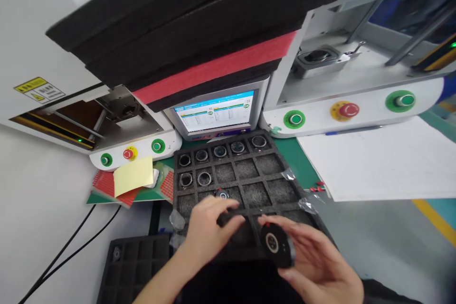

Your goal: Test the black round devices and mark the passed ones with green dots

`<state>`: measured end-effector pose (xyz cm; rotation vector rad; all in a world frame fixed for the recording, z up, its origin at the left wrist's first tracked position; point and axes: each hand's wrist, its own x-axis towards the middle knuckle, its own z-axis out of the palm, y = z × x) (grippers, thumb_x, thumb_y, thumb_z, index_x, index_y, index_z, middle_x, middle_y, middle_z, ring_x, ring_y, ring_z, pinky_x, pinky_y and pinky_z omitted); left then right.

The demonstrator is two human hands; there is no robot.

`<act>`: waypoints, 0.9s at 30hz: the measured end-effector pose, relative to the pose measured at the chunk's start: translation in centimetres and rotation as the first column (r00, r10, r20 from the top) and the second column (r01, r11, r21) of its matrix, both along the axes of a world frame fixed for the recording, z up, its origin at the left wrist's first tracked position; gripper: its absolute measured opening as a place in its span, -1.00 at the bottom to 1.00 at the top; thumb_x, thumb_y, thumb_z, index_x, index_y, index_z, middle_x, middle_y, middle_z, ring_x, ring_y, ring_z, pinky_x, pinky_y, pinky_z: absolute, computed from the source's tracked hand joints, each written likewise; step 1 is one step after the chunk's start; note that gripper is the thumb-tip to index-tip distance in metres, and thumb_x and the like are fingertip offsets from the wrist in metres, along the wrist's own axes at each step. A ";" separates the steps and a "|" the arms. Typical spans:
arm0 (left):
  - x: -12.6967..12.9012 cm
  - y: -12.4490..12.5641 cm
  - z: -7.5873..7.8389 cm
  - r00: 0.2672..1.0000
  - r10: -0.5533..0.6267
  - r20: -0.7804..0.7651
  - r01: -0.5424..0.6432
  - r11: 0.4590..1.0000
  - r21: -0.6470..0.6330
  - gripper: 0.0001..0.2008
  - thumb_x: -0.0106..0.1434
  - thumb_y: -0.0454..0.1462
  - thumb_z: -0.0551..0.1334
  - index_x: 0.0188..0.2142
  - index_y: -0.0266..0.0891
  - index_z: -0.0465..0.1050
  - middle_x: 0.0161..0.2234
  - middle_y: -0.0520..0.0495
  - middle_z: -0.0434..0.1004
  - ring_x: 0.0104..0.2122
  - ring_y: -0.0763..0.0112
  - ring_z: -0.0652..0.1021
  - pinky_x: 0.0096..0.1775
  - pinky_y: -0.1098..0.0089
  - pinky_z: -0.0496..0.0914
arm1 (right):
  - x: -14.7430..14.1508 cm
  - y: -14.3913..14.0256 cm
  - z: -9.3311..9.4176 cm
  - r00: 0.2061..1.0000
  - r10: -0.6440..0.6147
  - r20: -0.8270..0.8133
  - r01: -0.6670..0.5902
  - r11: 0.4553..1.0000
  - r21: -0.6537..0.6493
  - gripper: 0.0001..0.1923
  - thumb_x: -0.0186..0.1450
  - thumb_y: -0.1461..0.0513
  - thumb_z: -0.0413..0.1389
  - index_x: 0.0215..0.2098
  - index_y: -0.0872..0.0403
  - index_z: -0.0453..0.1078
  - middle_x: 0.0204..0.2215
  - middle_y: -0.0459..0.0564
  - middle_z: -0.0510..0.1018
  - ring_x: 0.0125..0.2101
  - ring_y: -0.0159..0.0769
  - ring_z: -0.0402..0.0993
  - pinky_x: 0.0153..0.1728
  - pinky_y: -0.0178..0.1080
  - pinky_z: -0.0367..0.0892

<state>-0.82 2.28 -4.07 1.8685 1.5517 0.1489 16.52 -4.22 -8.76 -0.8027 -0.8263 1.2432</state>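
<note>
My right hand [313,256] holds a round black watch body [278,245] by its edge. Its back faces me, showing a pale metallic ring and a small red patch at the top rim. My left hand [210,223] hovers over a black foam tray [245,169], thumb and index finger apart. A dark patch lies between those fingers; I cannot make out any held thing there. Just beyond the left fingers, another watch body [222,194] with a red mark sits in a tray pocket. Several round watch bodies [220,151] fill the tray's back row, and two are in the second row.
Behind the tray stands a screen [217,111] between two machines with green and red buttons [347,110]. Black and red foam slabs [213,33] overhang it. White paper [381,161] with a pen lies right. A second foam tray [133,266] is lower left, below yellow paper [133,176].
</note>
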 end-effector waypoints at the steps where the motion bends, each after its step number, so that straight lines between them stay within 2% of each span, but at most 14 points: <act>1: -0.3 0.9 -0.3 0.973 -0.033 -0.229 0.059 0.993 0.103 -0.71 0.28 -0.24 0.27 -0.03 -0.30 0.52 -0.14 -0.22 0.59 -0.09 0.12 0.55 -0.02 0.14 0.44 | 0.4 0.0 -0.3 0.999 -0.026 0.023 0.026 1.000 -0.007 -0.50 0.18 0.42 0.27 0.03 -0.09 0.41 -0.03 0.07 0.60 -0.04 -0.12 0.56 0.01 -0.18 0.47; 2: -0.4 1.6 -0.7 0.928 -0.045 -0.370 0.106 0.984 0.146 -0.66 0.23 -0.31 0.30 0.01 -0.34 0.50 -0.08 -0.28 0.56 -0.03 0.02 0.51 0.02 0.06 0.41 | 0.7 0.1 -0.6 0.998 -0.050 0.045 0.050 0.999 -0.010 -0.50 0.17 0.45 0.26 0.02 -0.08 0.41 -0.04 0.07 0.60 -0.04 -0.13 0.56 0.01 -0.17 0.46; 4: -0.5 2.6 -1.4 0.888 -0.068 -0.454 0.141 0.982 0.129 -0.60 0.17 -0.38 0.34 0.02 -0.44 0.47 -0.07 -0.35 0.53 -0.02 -0.08 0.49 -0.01 -0.02 0.42 | 1.2 0.1 -1.1 0.994 -0.069 0.086 0.070 0.998 -0.007 -0.50 0.16 0.46 0.26 0.00 -0.07 0.41 -0.04 0.06 0.60 -0.04 -0.16 0.55 0.01 -0.22 0.45; 7: -0.1 2.9 -2.2 0.832 -0.110 -0.543 0.193 0.976 0.099 -0.67 0.14 -0.40 0.35 -0.06 -0.41 0.51 -0.13 -0.28 0.54 -0.09 -0.01 0.52 -0.08 0.06 0.48 | 1.5 0.2 -1.5 0.991 -0.066 0.114 0.067 0.998 -0.003 -0.52 0.16 0.47 0.25 -0.02 -0.07 0.41 -0.04 0.03 0.60 -0.02 -0.23 0.54 0.01 -0.31 0.43; 14: 0.6 3.0 -2.6 0.748 -0.153 -0.646 0.263 0.962 0.077 -0.70 0.15 -0.39 0.37 -0.10 -0.41 0.50 -0.13 -0.24 0.54 -0.10 0.08 0.53 -0.09 0.16 0.50 | 1.3 0.7 -0.8 0.983 -0.172 0.065 0.176 0.982 -0.072 -0.70 0.18 0.36 0.29 -0.15 -0.03 0.46 -0.11 0.02 0.64 -0.10 -0.24 0.59 -0.06 -0.38 0.45; 19: 1.6 3.0 -2.5 0.710 -0.161 -0.685 0.296 0.952 0.083 -0.79 0.18 -0.43 0.31 -0.16 -0.46 0.52 -0.18 -0.33 0.55 -0.14 0.01 0.53 -0.13 0.11 0.45 | 1.4 0.6 -0.7 0.982 -0.179 0.060 0.184 0.979 -0.084 -0.72 0.18 0.35 0.29 -0.16 -0.03 0.46 -0.11 0.00 0.64 -0.10 -0.23 0.59 -0.07 -0.39 0.45; 21: 2.3 3.1 -2.6 0.708 -0.149 -0.690 0.295 0.950 0.097 -0.83 0.19 -0.51 0.22 -0.23 -0.48 0.54 -0.23 -0.39 0.55 -0.17 -0.03 0.52 -0.14 0.08 0.42 | 1.5 0.5 -0.8 0.979 -0.190 0.079 0.197 0.976 -0.090 -0.72 0.17 0.35 0.29 -0.17 -0.03 0.46 -0.11 0.00 0.64 -0.11 -0.23 0.59 -0.07 -0.39 0.46; 23: 2.9 3.3 -2.6 0.728 -0.137 -0.671 0.281 0.953 0.111 -0.79 0.17 -0.58 0.15 -0.31 -0.46 0.55 -0.28 -0.42 0.56 -0.18 -0.05 0.52 -0.14 0.07 0.39 | 1.7 0.4 -0.9 0.970 -0.213 0.120 0.225 0.969 -0.098 -0.73 0.17 0.34 0.29 -0.18 -0.01 0.45 -0.11 0.02 0.64 -0.12 -0.22 0.60 -0.09 -0.38 0.48; 27: 2.4 4.0 -1.8 0.839 -0.121 -0.530 0.216 0.969 0.121 -0.88 0.07 -0.52 0.30 -0.38 -0.39 0.56 -0.29 -0.36 0.58 -0.14 -0.07 0.53 -0.08 0.03 0.40 | 2.4 0.2 -1.1 0.943 -0.253 0.214 0.280 0.954 -0.105 -0.73 0.15 0.32 0.31 -0.19 0.03 0.44 -0.13 0.06 0.64 -0.13 -0.21 0.61 -0.10 -0.37 0.50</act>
